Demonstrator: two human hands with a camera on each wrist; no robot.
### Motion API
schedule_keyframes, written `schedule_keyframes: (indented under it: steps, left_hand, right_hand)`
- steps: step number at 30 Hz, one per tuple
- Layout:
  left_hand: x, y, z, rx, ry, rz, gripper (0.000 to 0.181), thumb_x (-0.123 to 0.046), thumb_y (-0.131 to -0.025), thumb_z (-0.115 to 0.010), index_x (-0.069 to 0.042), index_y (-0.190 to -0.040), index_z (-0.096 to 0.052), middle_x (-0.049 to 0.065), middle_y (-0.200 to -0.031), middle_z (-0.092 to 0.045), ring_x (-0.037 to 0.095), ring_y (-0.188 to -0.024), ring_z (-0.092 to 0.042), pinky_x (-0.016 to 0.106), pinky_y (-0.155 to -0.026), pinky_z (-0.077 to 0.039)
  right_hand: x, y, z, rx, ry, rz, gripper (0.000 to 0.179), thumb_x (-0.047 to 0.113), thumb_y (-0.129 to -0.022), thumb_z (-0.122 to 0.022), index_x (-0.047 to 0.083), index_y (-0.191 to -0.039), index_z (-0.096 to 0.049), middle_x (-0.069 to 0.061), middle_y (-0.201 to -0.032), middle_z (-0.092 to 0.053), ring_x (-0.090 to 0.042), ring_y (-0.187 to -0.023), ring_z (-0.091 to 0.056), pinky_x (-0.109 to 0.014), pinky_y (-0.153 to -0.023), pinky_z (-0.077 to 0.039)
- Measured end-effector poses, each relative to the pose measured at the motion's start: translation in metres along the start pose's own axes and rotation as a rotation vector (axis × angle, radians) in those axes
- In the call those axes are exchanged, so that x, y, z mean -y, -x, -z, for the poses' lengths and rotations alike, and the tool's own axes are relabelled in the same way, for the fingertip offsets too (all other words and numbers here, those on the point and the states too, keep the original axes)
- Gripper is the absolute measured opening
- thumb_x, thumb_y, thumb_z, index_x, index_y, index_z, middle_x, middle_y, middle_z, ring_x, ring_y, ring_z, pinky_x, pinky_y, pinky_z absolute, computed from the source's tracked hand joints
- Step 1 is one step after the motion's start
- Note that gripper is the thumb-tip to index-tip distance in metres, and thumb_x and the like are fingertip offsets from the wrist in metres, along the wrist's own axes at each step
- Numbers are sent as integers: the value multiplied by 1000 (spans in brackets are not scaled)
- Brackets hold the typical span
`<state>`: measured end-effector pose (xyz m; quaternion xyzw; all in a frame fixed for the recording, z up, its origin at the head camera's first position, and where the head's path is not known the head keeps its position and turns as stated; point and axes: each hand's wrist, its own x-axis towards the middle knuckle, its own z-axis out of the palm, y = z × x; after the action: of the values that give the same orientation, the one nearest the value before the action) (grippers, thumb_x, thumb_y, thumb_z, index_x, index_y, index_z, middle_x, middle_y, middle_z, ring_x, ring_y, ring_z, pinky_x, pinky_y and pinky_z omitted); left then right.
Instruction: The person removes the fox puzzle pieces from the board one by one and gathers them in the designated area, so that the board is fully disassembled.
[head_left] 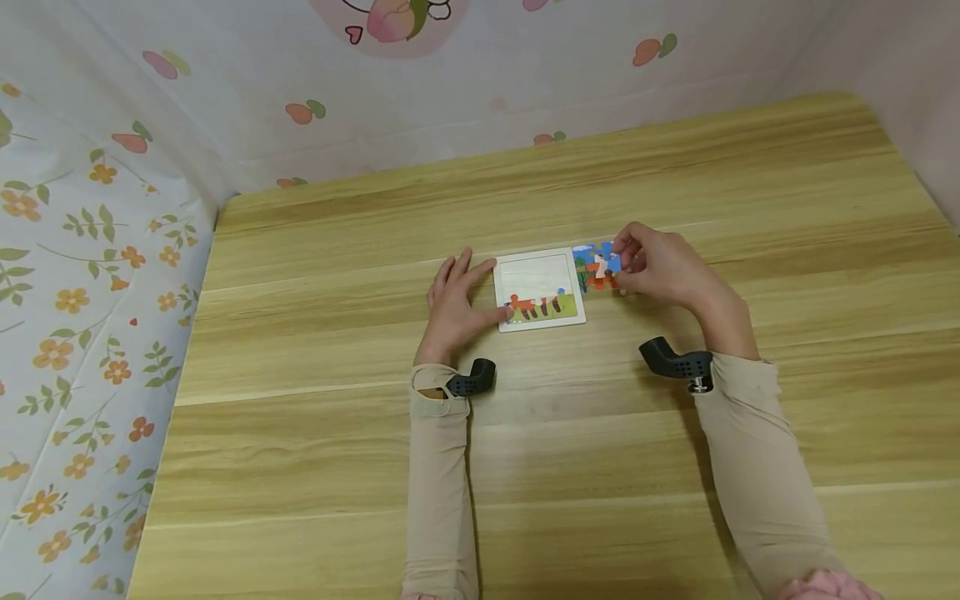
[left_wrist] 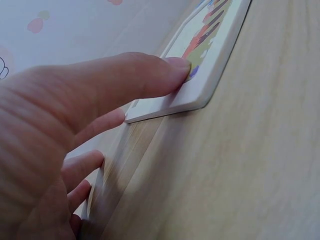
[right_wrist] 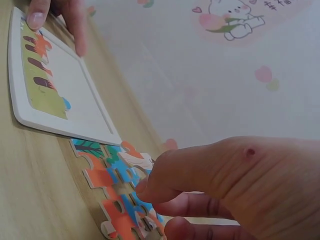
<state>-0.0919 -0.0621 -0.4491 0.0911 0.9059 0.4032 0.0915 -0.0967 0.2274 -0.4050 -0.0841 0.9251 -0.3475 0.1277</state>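
Note:
A white puzzle frame (head_left: 539, 325) lies on the table, its bottom row filled with printed green and orange pieces. My left hand (head_left: 455, 310) steadies its left side; the thumb presses the lower left corner, and the other fingers spread along the edge. Right of the frame lies a cluster of loose jigsaw pieces (right_wrist: 117, 212), blue, orange and green. Over them my right hand (head_left: 663, 265) bends its fingers, seeming to pinch a white and orange puzzle piece (right_wrist: 135, 158) that tilts above the others. The thumb partly hides that grip.
The wood-grain table (head_left: 300, 467) ends at the back against a printed curtain (head_left: 450, 100). A floral curtain (head_left: 75, 333) hangs at the left. Black curved mounts (head_left: 671, 361) stick out from both wrists.

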Motion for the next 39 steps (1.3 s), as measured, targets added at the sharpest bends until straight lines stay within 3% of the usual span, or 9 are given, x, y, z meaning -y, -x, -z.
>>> schedule_keyframes:
  steps: [19, 39]
  left_hand:
    - [0, -1, 0, -2, -8, 1, 72, -24, -70, -78, -20, -136, -50, -1, -153, -19, 18, -139, -4, 44, -107, -2]
    - [0, 0, 0, 0, -12, 11, 74, -26, -70, -79, -20, -137, -49, 0, -153, -19, 17, -139, -3, 44, -107, -3]
  right_hand:
    - [-6, 3, 8, 4, 12, -20, 33, 5, -78, -62, -1, -108, -49, -15, -95, -53, -27, -81, -49, -34, -66, -39]
    - [-17, 11, 22, 7, -34, -43, 34, 6, -80, -63, 0, -110, -49, -15, -97, -54, -32, -89, -58, -29, -66, -42]
